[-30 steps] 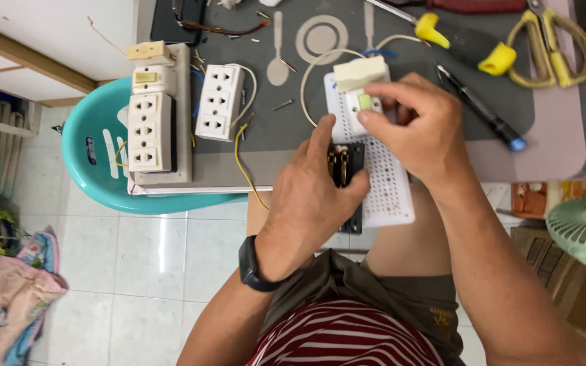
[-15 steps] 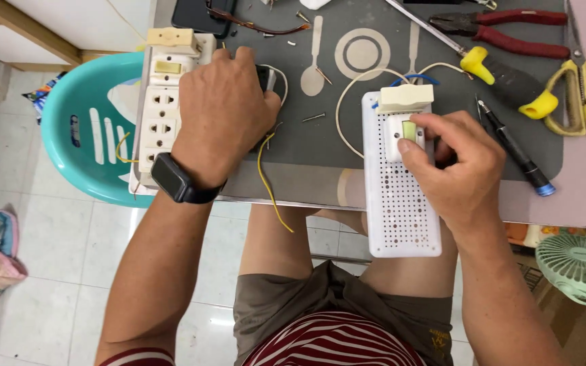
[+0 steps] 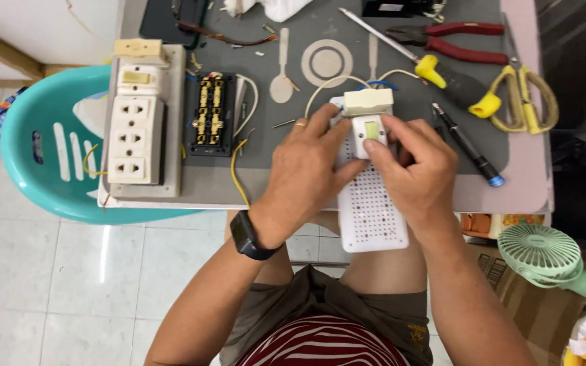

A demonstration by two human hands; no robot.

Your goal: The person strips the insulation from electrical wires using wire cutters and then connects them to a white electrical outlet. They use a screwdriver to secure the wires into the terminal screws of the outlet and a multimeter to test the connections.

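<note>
A white perforated panel (image 3: 372,213) lies half on the grey table edge and half over my lap. A white switch unit (image 3: 369,122) with a green rocker sits at its top end, with white and blue wires behind it. My left hand (image 3: 306,166) grips the panel's left side near the switch. My right hand (image 3: 415,169) pinches the switch from the right, thumb and forefinger on it. A black socket module (image 3: 211,115) with brass contacts and a yellow wire lies on the mat to the left, away from both hands.
A cream socket strip (image 3: 133,139) lies on a board at the left, above a teal plastic chair (image 3: 35,163). Red pliers (image 3: 456,41), a yellow-handled screwdriver (image 3: 442,74), scissors (image 3: 520,98) and a dark pen-like tool (image 3: 469,146) lie at the right. A green fan (image 3: 540,254) stands on the floor.
My left hand left the socket strip area, set the black socket module on the mat, and came back to the white panel. My right hand stays on the switch.
</note>
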